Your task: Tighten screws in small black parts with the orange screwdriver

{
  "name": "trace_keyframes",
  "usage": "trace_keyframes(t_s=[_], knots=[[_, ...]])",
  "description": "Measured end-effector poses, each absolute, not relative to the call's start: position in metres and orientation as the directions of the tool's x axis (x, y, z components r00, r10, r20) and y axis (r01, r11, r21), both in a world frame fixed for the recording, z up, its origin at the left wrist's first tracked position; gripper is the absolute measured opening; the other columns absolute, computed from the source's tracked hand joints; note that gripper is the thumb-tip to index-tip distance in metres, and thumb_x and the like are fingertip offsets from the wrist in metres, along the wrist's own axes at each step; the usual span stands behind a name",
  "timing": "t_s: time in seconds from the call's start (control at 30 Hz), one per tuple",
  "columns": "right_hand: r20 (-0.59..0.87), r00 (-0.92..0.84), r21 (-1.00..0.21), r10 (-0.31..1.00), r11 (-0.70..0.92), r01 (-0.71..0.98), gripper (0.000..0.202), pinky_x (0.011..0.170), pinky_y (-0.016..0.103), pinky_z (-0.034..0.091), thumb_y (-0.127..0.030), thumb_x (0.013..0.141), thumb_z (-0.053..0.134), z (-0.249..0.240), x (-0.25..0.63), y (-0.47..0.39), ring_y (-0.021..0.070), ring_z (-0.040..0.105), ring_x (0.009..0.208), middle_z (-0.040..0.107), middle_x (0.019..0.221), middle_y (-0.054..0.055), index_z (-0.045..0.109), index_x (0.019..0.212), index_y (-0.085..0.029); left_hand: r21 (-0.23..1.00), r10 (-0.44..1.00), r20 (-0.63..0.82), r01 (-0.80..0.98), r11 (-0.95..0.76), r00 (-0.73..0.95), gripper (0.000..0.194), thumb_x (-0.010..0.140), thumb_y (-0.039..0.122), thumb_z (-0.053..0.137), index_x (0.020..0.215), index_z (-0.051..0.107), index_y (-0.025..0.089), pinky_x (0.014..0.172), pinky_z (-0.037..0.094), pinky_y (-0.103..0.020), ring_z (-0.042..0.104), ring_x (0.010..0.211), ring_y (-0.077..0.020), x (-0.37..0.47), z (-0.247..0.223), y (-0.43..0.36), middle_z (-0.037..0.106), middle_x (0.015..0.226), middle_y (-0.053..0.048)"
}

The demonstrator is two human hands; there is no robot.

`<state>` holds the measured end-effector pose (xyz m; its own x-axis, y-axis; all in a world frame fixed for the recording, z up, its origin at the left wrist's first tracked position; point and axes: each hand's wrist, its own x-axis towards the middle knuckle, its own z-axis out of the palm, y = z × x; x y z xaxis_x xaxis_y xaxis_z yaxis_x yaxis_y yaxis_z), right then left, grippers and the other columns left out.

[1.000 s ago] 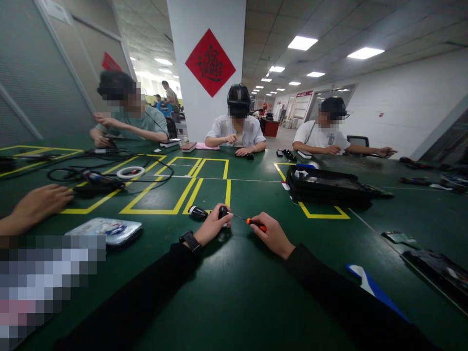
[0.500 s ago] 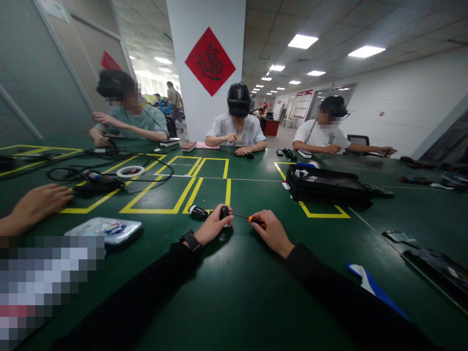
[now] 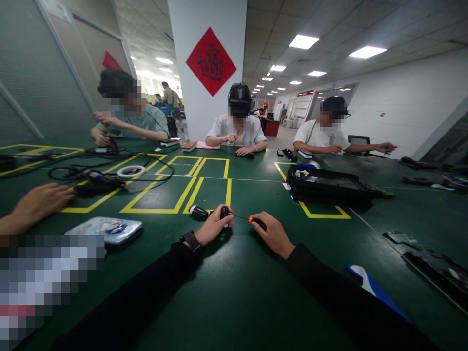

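Note:
My left hand (image 3: 212, 229), with a black watch on its wrist, is closed around a small dark rounded part (image 3: 224, 213) just above the green table. My right hand (image 3: 273, 233) grips the orange-and-black handle of a screwdriver (image 3: 252, 220). Its thin shaft points left, and the tip meets the dark part or lies right beside it; the exact contact is too small to tell. Just left of my left hand, a black-and-white cylindrical object (image 3: 198, 211) lies on the table.
Black housings (image 3: 329, 185) are stacked at right centre. A blue-and-white piece (image 3: 376, 290) and circuit boards lie further right. At left are a clear case (image 3: 104, 229), a white tape ring (image 3: 130, 171), cables and another person's hand (image 3: 40, 202). Several people sit around the table.
Both my hands keep nearly the same pose, with the screwdriver still held to the dark part. The whole view has shifted very slightly.

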<state>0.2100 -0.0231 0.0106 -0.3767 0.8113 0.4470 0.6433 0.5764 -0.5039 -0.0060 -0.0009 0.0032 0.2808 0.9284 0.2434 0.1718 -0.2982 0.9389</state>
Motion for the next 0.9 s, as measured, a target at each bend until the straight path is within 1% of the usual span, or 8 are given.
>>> trace_keyframes(t_s=[0.13, 0.23, 0.33, 0.43, 0.57, 0.7, 0.8, 0.9], knots=[[0.433, -0.385, -0.481, 0.815, 0.57, 0.667, 0.023, 0.073, 0.027, 0.041, -0.029, 0.082, 0.047, 0.011, 0.209, -0.027, 0.0141, 0.053, 0.082, 0.055, 0.095, 0.003, 0.054, 0.103, -0.023, 0.945, 0.935, 0.233, 0.165, -0.283, 0.269, 0.024, 0.076, 0.034, 0.048, 0.093, 0.045, 0.018, 0.061, 0.04, -0.025, 0.051, 0.059, -0.0109, -0.005, 0.002, 0.0, 0.052, 0.062, 0.004], [0.425, -0.394, -0.464, 0.815, 0.57, 0.679, 0.024, 0.073, 0.027, 0.041, -0.03, 0.083, 0.047, 0.01, 0.208, -0.026, 0.0145, 0.052, 0.083, 0.055, 0.096, 0.004, 0.052, 0.105, -0.022, 0.951, 0.93, 0.233, 0.134, -0.279, 0.285, 0.023, 0.076, 0.034, 0.049, 0.092, 0.045, 0.018, 0.06, 0.041, -0.025, 0.051, 0.059, -0.0098, -0.004, 0.002, 0.0, 0.054, 0.07, 0.002], [0.416, -0.399, -0.454, 0.817, 0.567, 0.687, 0.021, 0.074, 0.028, 0.04, -0.028, 0.085, 0.043, 0.009, 0.208, -0.023, 0.0156, 0.05, 0.085, 0.056, 0.09, 0.005, 0.055, 0.098, -0.019, 0.947, 0.925, 0.242, 0.134, -0.291, 0.294, 0.024, 0.075, 0.033, 0.05, 0.092, 0.045, 0.018, 0.059, 0.041, -0.024, 0.05, 0.058, -0.0091, -0.003, 0.003, -0.001, 0.053, 0.07, 0.003], [0.42, -0.412, -0.451, 0.809, 0.58, 0.678, 0.017, 0.074, 0.029, 0.039, -0.027, 0.084, 0.043, 0.009, 0.208, -0.021, 0.0165, 0.048, 0.085, 0.056, 0.086, 0.005, 0.056, 0.094, -0.019, 0.941, 0.924, 0.25, 0.153, -0.303, 0.29, 0.027, 0.074, 0.035, 0.051, 0.094, 0.044, 0.018, 0.059, 0.04, -0.024, 0.05, 0.057, -0.0092, -0.003, 0.004, -0.002, 0.05, 0.065, 0.004], [0.432, -0.418, -0.497, 0.799, 0.598, 0.629, 0.017, 0.077, 0.031, 0.039, -0.024, 0.081, 0.049, 0.008, 0.209, -0.018, 0.0167, 0.047, 0.087, 0.055, 0.091, 0.005, 0.054, 0.097, -0.02, 0.931, 0.92, 0.266, 0.172, -0.322, 0.288, 0.026, 0.075, 0.037, 0.051, 0.093, 0.044, 0.018, 0.058, 0.039, -0.023, 0.049, 0.056, -0.0088, -0.004, 0.003, -0.002, 0.049, 0.063, 0.005], [0.43, -0.407, -0.547, 0.806, 0.591, 0.592, 0.019, 0.08, 0.031, 0.038, -0.023, 0.083, 0.045, 0.004, 0.21, -0.014, 0.0157, 0.048, 0.088, 0.053, 0.093, 0.005, 0.053, 0.099, -0.018, 0.929, 0.925, 0.263, 0.188, -0.32, 0.273, 0.026, 0.076, 0.038, 0.05, 0.092, 0.046, 0.018, 0.057, 0.039, -0.023, 0.049, 0.054, -0.0091, -0.003, 0.002, -0.001, 0.048, 0.059, 0.005], [0.433, -0.408, -0.543, 0.804, 0.594, 0.594, 0.018, 0.082, 0.031, 0.038, -0.02, 0.085, 0.039, 0.002, 0.211, -0.012, 0.0154, 0.047, 0.089, 0.053, 0.091, 0.005, 0.055, 0.092, -0.017, 0.935, 0.934, 0.252, 0.185, -0.303, 0.253, 0.027, 0.075, 0.039, 0.051, 0.09, 0.046, 0.018, 0.057, 0.039, -0.023, 0.05, 0.054, -0.0093, -0.002, 0.001, 0.0, 0.049, 0.059, 0.005], [0.44, -0.412, -0.538, 0.798, 0.602, 0.59, 0.014, 0.081, 0.031, 0.038, -0.02, 0.084, 0.042, 0.003, 0.211, -0.012, 0.0157, 0.047, 0.088, 0.053, 0.09, 0.005, 0.056, 0.087, -0.017, 0.941, 0.938, 0.249, 0.167, -0.293, 0.241, 0.027, 0.074, 0.039, 0.051, 0.089, 0.046, 0.018, 0.056, 0.04, -0.023, 0.05, 0.053, -0.0091, -0.002, 0.0, 0.002, 0.05, 0.059, 0.005]])
